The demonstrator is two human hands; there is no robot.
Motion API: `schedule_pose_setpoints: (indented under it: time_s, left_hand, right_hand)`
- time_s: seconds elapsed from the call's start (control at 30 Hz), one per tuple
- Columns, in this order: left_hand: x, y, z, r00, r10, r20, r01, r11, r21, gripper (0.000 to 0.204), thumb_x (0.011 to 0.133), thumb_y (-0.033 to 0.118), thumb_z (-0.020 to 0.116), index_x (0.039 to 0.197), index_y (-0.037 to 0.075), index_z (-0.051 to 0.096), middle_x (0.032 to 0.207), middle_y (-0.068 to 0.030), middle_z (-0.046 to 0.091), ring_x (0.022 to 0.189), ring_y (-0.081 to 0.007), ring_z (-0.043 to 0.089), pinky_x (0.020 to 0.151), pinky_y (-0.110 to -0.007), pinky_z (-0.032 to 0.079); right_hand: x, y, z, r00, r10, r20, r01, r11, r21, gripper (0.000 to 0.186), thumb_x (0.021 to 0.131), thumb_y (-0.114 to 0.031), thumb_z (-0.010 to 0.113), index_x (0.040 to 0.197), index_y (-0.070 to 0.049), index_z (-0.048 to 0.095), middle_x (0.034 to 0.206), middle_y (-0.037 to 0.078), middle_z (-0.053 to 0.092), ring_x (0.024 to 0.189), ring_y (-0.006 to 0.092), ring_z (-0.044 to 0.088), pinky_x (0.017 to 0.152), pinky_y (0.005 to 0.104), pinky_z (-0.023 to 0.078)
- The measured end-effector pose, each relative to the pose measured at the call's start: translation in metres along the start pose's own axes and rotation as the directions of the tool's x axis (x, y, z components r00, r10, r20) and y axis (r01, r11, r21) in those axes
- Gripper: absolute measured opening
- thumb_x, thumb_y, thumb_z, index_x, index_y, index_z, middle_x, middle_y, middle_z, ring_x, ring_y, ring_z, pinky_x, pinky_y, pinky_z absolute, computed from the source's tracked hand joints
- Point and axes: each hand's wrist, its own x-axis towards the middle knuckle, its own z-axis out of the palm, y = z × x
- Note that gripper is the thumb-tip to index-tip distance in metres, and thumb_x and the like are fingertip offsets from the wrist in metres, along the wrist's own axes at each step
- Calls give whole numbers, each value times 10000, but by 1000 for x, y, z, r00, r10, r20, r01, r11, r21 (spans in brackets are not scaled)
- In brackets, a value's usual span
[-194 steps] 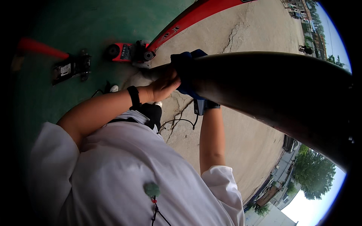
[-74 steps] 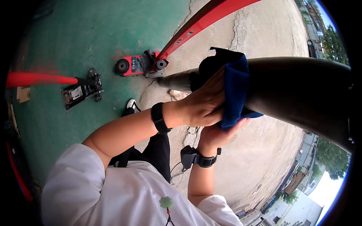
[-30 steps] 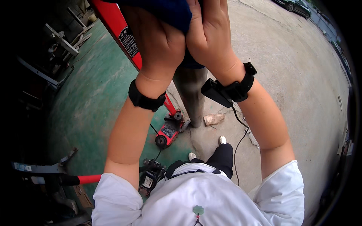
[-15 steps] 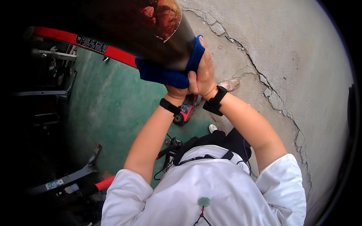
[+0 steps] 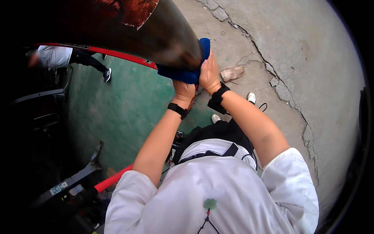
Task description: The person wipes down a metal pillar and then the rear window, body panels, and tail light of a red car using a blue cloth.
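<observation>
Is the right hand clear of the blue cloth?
No, the right hand touches the blue cloth, which lies against the dark column.

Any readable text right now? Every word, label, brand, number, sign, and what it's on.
Nothing legible to quote:
Dark plate on the red bar: pale print, too small.
Pale mark on the same bar, near the blue cloth: too small.
White-and-blue label on the grey metal arm: too small.
Red patch on the dark pole: no legible text.
</observation>
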Motion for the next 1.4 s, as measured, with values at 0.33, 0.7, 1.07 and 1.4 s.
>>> schedule_pose_setpoints:
  time_s: [0.33, 0.7, 1.07, 1.4]
  left_hand:
    - [148, 81, -170, 974, 49, -223, -118, 944, -308, 393, 954, 198, 477, 1256, -50, 424, 1293, -166, 436, 1186, -282, 419, 1009, -364, 306]
    - [175, 87, -137, 808, 267, -525, -350, 935, -62, 381, 901, 287, 603, 1103, -10, 476, 1049, -96, 518, 931, -220, 502, 857, -358, 409]
    - [75, 20, -35, 895, -68, -441, -118, 917, -380, 505, 951, 342, 510, 1335, 29, 415, 1350, -135, 461, 1198, -273, 473, 1038, -410, 367]
    - [-56, -56, 17, 710, -694, 120, 571, 468, -674, 464, 1002, 340, 390, 1349, 32, 397, 1374, -114, 442, 1233, -247, 440, 1069, -401, 339]
  right_hand:
    - [117, -197, -18, 857, -322, -402, 404, 905, 136, 588, 948, -236, 408, 1415, 90, 261, 1446, 314, 264, 1341, 437, 278, 1108, 444, 222]
    - [148, -144, -16, 662, -570, -487, 667, 744, 36, 584, 866, -200, 498, 1379, 58, 389, 1376, 335, 372, 1278, 473, 374, 1070, 467, 317]
    - [60, -61, -2, 954, -20, -298, 91, 970, 224, 583, 893, -313, 334, 1267, 116, 459, 1219, 287, 540, 1095, 428, 536, 959, 416, 408]
    - [-10, 35, 19, 971, 128, -202, -73, 963, 258, 583, 886, -320, 328, 1247, 109, 487, 1255, 271, 533, 1153, 435, 515, 1018, 467, 372]
